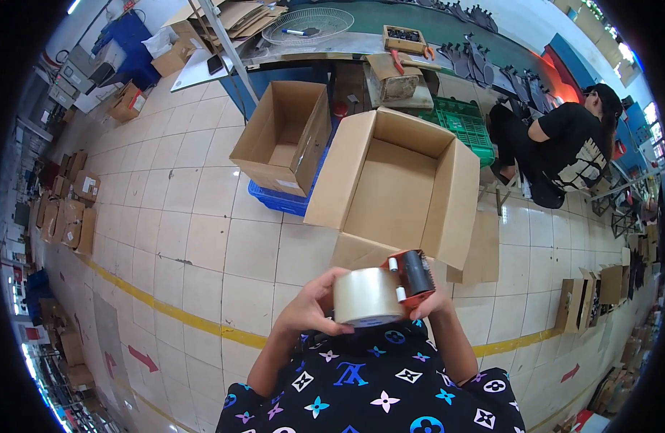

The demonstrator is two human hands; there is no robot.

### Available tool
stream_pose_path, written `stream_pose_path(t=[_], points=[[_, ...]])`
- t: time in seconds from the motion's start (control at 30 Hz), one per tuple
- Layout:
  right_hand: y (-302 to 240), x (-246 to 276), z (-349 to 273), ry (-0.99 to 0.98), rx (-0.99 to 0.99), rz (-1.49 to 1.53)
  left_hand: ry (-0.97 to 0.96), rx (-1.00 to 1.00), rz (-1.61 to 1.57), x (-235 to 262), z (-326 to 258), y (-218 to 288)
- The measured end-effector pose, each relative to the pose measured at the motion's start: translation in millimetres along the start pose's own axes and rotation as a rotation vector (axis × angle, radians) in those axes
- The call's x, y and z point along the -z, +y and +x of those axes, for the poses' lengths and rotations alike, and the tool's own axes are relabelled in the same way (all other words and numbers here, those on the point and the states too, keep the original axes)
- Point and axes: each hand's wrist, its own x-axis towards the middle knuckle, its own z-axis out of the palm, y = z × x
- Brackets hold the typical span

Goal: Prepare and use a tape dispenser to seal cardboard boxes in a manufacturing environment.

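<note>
Cupping the clear tape roll [366,296] in our left hand [312,303], we best keep it aligned with the red dispenser [419,278] our right hand [435,306] grips, by the open carton's near flap [358,249].

2 bare hands on my head feed, level side by side, near center. My left forearm [270,356] slants far and right; left hand [309,304] curls in a C facing right, digits spread, gripping. My right forearm [456,345] slants far and left; right hand [435,304] partly hidden, visible fingers bent leftward, also gripping. Hands apart.
</note>
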Motion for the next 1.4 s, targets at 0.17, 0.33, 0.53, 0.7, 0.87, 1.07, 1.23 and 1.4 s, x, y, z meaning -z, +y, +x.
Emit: stream_pose_path(t=[0.17, 0.33, 0.53, 0.7, 0.87, 1.07, 1.23, 1.4], points=[[21, -7, -4, 0.300, 0.125, 0.143, -0.020, 0.083, -0.002, -24, 14, 8], [14, -7, 3, 0.262, 0.127, 0.035, 0.002, 0.061, -0.082, -25, 22, 3], [17, -1, 10, 0.308, -0.044, 0.272, 0.043, 0.153, -0.003, -13, 29, -9], [20, 3, 12, 0.346, -0.034, 0.280, 0.057, 0.218, -0.148, -11, 30, -18], [9, -11, 21, 0.426, 0.126, 0.071, 0.140, 0.149, -0.141, 2, 29, -28], [-3, -21, 30, 0.399, 0.060, 0.077, 0.147, 0.235, -0.308, 6, 31, -34], [10, -22, 27, 0.331, 0.071, 0.202, 0.176, 0.232, -0.440, 11, 29, -48], [23, -20, 34, 0.459, 0.123, 0.145, 0.182, 0.235, -0.549, 10, 27, -69]])
